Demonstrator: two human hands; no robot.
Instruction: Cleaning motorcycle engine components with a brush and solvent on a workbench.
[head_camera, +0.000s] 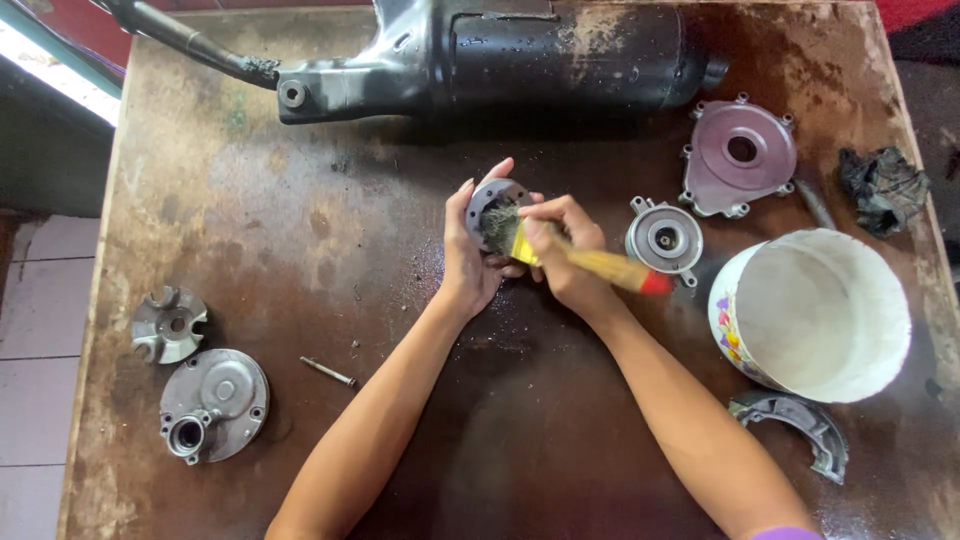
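Observation:
My left hand (466, 262) holds a small round grey metal part (495, 197) upright above the middle of a stained brown table (300, 220). My right hand (562, 255) grips a paintbrush (600, 265) with a yellow handle and a red tip. Its dark bristles press against the face of the metal part. The two hands touch each other around the part.
A long black exhaust muffler (500, 55) lies along the far edge. A round cover (738, 155) and a smaller hub (664, 240) sit at right, beside a white bucket (812, 312), a dark rag (882, 188) and a curved metal piece (795, 425). At left lie two metal parts (213, 402) and a bolt (327, 372).

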